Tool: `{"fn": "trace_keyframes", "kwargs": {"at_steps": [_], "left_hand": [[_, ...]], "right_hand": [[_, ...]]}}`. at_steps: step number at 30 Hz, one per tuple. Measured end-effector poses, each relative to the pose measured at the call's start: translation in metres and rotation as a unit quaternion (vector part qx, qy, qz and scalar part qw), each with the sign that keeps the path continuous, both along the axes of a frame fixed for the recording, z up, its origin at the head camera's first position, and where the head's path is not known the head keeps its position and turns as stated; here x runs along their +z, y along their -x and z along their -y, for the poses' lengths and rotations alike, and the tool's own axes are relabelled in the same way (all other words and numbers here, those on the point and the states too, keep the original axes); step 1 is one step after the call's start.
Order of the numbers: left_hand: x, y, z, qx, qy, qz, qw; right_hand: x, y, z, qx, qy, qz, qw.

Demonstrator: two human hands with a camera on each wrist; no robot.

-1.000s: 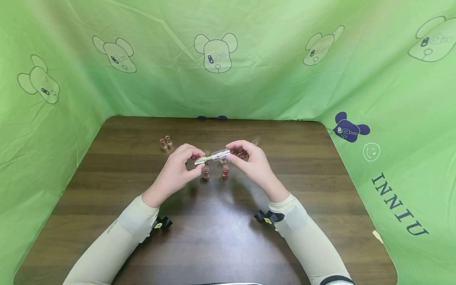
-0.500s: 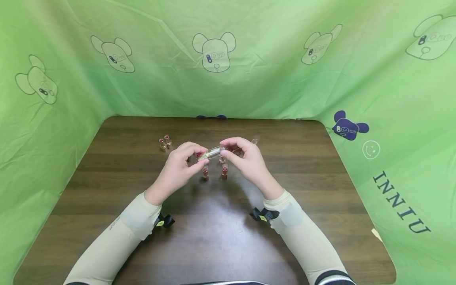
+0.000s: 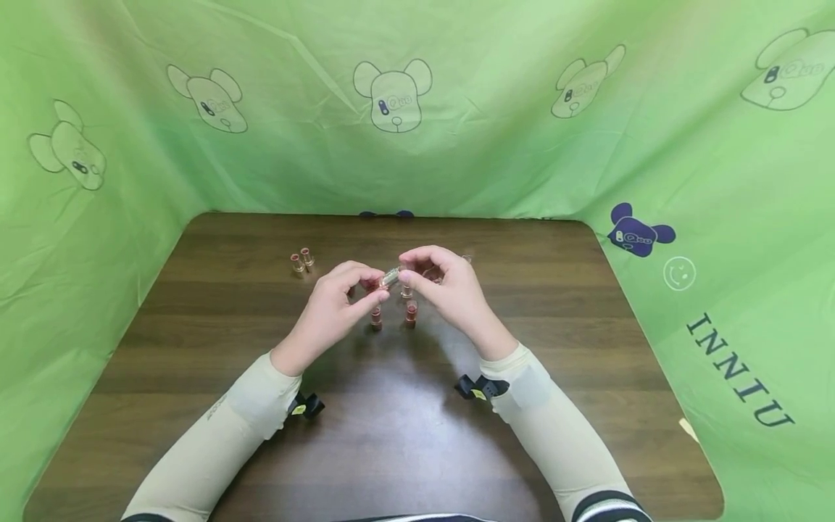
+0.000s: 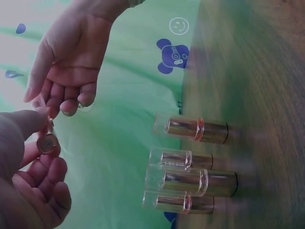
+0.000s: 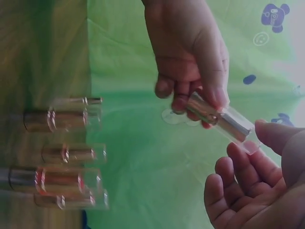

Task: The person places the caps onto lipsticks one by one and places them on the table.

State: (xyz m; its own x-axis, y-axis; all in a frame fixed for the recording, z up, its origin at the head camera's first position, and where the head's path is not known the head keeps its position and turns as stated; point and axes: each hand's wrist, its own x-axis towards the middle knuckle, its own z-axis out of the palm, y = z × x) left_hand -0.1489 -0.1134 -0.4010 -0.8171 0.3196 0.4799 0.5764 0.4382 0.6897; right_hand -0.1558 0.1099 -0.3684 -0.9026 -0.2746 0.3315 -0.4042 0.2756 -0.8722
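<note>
Above the middle of the table, my left hand (image 3: pixel 331 299) pinches a gold lipstick (image 3: pixel 390 278) by its base, between thumb and fingers. My right hand (image 3: pixel 453 293) pinches the far end of a clear cap (image 5: pixel 250 144), which surrounds the lipstick's shiny inner tube in the right wrist view. In the left wrist view the base end of the lipstick (image 4: pixel 48 143) faces the camera, while fingers hide most of the rest. Below the hands stand several upright lipsticks with clear caps, among them a front left one (image 3: pixel 376 317) and a front right one (image 3: pixel 411 314).
Two more small lipsticks (image 3: pixel 298 263) stand together farther left on the brown wooden table (image 3: pixel 391 442). Clear round pieces (image 3: pixel 466 259) lie beyond my right hand, partly hidden by it. A green printed cloth (image 3: pixel 391 174) surrounds the table's back and sides.
My hands have drawn closer together, the right moving left and slightly up. The clear cap has slid farther over the lipstick, and less of both now shows between the fingers.
</note>
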Motion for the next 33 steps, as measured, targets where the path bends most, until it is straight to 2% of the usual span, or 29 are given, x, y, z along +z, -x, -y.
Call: {"fn": "trace_keyframes", "kwargs": {"at_steps": [4,6,10,15,18,23,29,33], "left_hand": [[-0.006,0.001,0.005,0.004,0.036,0.012,0.9993],[-0.011,0.001,0.011,0.016,0.05,0.019,0.9985],[-0.022,0.003,0.027,0.05,0.074,0.017,0.9959],[-0.033,0.004,0.046,0.083,0.083,0.031,0.9926],[-0.037,0.004,0.055,0.101,0.089,0.05,0.9896],[-0.041,0.005,0.067,0.137,0.092,0.073,0.9835],[-0.044,0.011,0.081,0.197,0.082,0.072,0.9743],[-0.047,0.017,0.091,0.23,0.077,0.081,0.9667]], "right_hand": [[0.002,0.0,-0.01,-0.02,-0.036,-0.041,0.998],[0.003,0.001,-0.017,-0.034,-0.062,-0.065,0.995],[0.001,0.006,-0.032,-0.064,-0.144,-0.096,0.983],[-0.009,0.013,-0.045,-0.075,-0.266,-0.088,0.957],[-0.019,0.016,-0.048,-0.067,-0.318,-0.071,0.943],[-0.036,0.018,-0.051,-0.055,-0.36,-0.048,0.93],[-0.051,0.019,-0.052,-0.04,-0.411,-0.046,0.91],[-0.057,0.019,-0.052,-0.037,-0.425,-0.039,0.904]]}}
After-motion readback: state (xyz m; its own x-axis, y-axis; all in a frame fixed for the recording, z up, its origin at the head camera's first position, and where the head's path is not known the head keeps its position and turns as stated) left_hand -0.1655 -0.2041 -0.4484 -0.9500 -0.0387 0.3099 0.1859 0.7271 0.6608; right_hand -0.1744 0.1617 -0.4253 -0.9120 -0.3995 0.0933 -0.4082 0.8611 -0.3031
